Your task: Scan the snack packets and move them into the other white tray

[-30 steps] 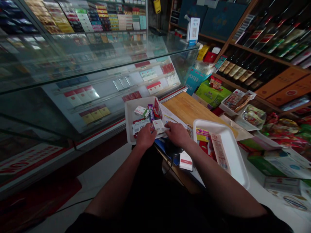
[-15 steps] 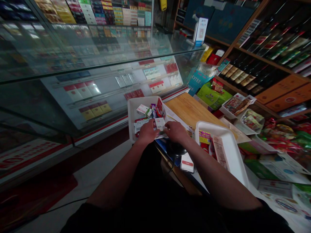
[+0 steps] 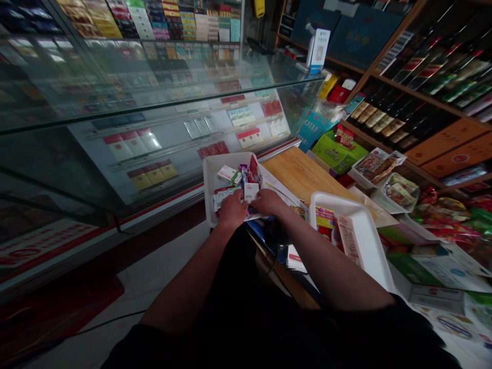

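A small white box (image 3: 251, 191) with coloured marks is held between my two hands, over the near edge of a white tray (image 3: 208, 179). My left hand (image 3: 232, 209) grips its left side with bent fingers, and my right hand (image 3: 270, 203) closes on its right side. Inside the tray lie a white-and-green box (image 3: 229, 175), a purple wrapped snack (image 3: 243, 173), a red packet (image 3: 254, 169) and a box with a barcode (image 3: 223, 197). My fingers hide part of the tray's front.
A second white tray (image 3: 373, 245) at right holds a yellow-and-purple packet (image 3: 325, 217) and a long pale packet (image 3: 349, 240). Both trays rest by a wooden counter (image 3: 294, 166) with a printed sheet. A glass display case (image 3: 161, 102) stands ahead; bottle shelves (image 3: 415, 118) rise at right.
My right hand has shifted slightly left, closing in on the small white box's right side. The box has moved a little left and tilts more upright.
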`<state>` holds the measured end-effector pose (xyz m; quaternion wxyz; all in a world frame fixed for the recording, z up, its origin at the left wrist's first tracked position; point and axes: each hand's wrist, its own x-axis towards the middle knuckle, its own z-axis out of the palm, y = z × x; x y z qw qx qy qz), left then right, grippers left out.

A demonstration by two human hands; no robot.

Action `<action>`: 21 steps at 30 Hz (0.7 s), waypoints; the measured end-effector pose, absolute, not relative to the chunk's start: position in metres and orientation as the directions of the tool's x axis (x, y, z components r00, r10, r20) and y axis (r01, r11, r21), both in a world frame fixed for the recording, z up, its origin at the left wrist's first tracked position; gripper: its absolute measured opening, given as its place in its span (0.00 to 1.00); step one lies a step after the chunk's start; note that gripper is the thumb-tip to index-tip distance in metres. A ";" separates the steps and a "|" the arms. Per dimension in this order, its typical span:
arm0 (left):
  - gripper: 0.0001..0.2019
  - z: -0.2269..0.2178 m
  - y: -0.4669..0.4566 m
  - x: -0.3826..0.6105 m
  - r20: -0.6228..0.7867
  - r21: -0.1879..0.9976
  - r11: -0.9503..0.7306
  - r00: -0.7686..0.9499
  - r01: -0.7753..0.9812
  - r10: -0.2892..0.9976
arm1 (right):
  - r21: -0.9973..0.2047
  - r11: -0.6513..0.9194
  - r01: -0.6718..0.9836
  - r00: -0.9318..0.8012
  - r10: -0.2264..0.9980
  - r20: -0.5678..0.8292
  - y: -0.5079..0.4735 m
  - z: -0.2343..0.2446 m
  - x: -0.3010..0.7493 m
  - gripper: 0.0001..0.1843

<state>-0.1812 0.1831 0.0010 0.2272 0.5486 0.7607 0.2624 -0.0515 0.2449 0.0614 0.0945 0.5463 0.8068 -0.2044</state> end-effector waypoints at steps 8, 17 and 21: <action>0.17 0.013 0.169 -0.182 0.046 0.779 0.159 -0.308 0.606 0.950 | -0.320 0.361 0.876 -0.433 0.881 -0.191 0.224 0.081 -0.039 0.17; 0.19 0.045 0.147 -0.164 0.128 0.775 0.106 -0.319 0.623 0.939 | -0.467 0.322 0.824 -0.398 0.915 -0.072 0.203 0.102 -0.012 0.19; 0.21 0.064 0.145 -0.152 0.205 0.720 0.034 -0.260 0.693 0.944 | -0.532 0.286 0.797 -0.355 0.934 -0.029 0.196 0.106 0.002 0.21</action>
